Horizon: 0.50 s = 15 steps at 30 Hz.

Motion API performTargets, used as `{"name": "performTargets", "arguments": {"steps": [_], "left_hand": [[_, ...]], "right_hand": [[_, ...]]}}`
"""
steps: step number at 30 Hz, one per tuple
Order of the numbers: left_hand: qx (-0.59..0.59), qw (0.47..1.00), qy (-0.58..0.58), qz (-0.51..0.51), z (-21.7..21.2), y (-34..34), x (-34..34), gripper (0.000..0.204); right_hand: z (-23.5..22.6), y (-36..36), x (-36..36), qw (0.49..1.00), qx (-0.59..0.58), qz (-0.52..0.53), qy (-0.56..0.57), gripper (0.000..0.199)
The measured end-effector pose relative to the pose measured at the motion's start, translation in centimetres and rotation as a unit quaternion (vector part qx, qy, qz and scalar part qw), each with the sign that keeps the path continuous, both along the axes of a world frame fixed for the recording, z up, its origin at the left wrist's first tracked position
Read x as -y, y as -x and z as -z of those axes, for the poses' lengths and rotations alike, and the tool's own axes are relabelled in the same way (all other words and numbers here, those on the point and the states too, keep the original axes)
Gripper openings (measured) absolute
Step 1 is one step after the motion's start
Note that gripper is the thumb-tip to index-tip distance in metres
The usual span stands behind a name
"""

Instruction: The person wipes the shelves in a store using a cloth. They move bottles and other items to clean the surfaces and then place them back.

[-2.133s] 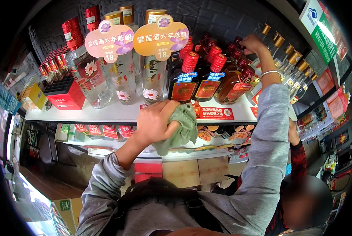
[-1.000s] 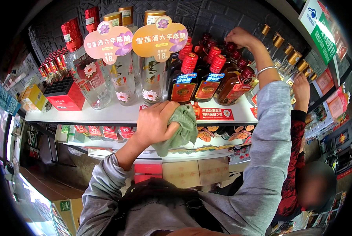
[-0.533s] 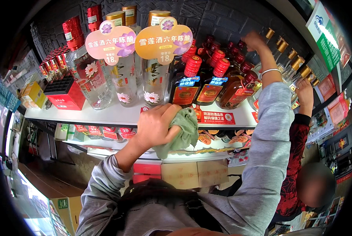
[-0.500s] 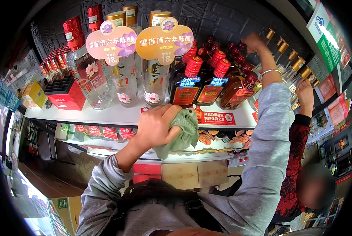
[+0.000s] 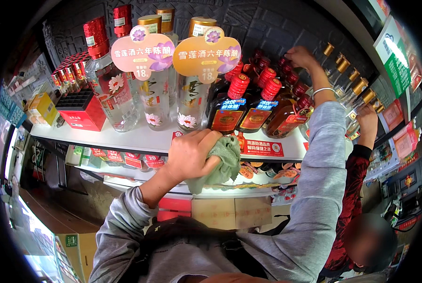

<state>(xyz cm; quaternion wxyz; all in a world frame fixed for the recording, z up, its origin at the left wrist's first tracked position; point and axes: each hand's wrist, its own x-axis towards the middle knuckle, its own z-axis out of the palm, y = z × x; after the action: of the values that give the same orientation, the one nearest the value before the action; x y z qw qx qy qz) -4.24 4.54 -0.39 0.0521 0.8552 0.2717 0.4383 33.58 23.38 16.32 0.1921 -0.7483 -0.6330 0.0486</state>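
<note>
Orange sign: one, cloud-shaped (image 5: 207,54), hung before a gold-capped clear bottle on the white upper shelf (image 5: 159,144); the places below are told from it
Pink sign: one, same shape (image 5: 141,53), just left of the orange sign
Left hand: one (image 5: 190,153), below the orange sign; closed around a cloth, thumb across it
Green cloth: one (image 5: 225,158), crumpled in the left hand, below the orange sign at the shelf's front edge
Right hand: one (image 5: 301,57), well right of the orange sign, fingers curled by the rearmost of the red caps (image 5: 292,78); cannot tell whether it grips one
Bracelet: one silver band (image 5: 324,89) on the right wrist
Dark bottles: two in front (image 5: 226,111), below and right of the orange sign, with blue collars; more red-capped ones crowd behind, partly hidden
Amber bottle: one in front (image 5: 286,120), right of the dark pair; upright
Clear bottles, red-capped: two, left of both signs; the nearer (image 5: 114,94) shows a flower
Divided box: one, red with a black top (image 5: 83,115), far left of the orange sign
Co-worker's hand: one (image 5: 366,120), far right of the orange sign, among gold-capped bottles (image 5: 360,85), at least five; its grip is unclear
Tan cartons: two (image 5: 213,213), well below the orange sign
</note>
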Motion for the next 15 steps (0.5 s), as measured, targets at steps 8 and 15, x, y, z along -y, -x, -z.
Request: {"name": "performTargets", "arguments": {"steps": [8,15], "left_hand": [[-0.003,1.000,0.005,-0.007,0.2,0.2,0.0,0.035],[-0.007,1.000,0.003,-0.009,0.1,0.1,0.0,0.035]], "right_hand": [[-0.7,3.4,0.4,0.997,-0.054,-0.057,0.007,0.023],[-1.3,4.4,0.9,0.998,-0.031,-0.038,0.029,0.024]]}}
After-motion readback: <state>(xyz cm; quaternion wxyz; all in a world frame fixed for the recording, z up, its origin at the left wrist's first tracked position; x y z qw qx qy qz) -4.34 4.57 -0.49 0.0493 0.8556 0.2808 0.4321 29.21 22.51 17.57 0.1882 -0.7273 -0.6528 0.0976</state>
